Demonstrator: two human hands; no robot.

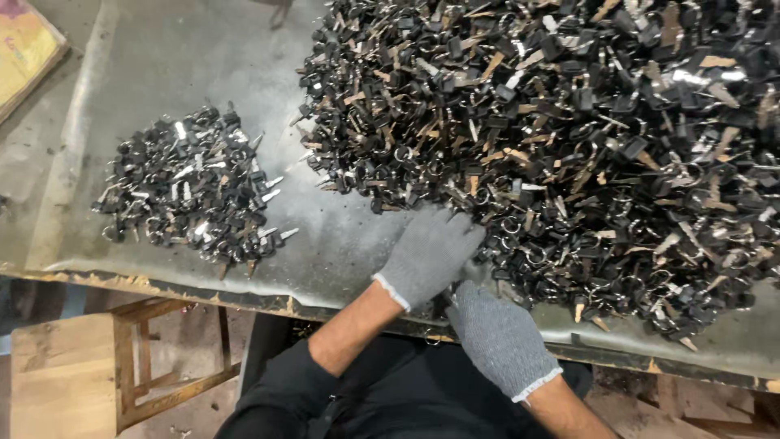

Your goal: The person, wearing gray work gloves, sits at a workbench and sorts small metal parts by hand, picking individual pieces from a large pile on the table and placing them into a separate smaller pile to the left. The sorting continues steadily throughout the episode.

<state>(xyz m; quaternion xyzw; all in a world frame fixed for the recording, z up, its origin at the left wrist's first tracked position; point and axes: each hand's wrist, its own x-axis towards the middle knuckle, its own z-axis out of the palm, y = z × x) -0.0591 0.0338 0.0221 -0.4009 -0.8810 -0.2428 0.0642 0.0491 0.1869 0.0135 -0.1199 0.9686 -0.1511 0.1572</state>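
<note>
In the head view, a grey metal table (203,57) carries a large heap of black-headed keys (569,146) spreading from its middle to the right edge and back. The left hand (431,252), in a grey knit glove, lies palm-down with fingers loosely curled on the heap's near-left fringe; whether it grips a key cannot be told. The right hand (500,337), gloved alike, rests at the near edge against the heap, its grasp hidden. A small pile of keys (191,187) sits well apart toward the left edge, bare metal between. A wooden stool (89,366) stands below the near-left corner.
</note>
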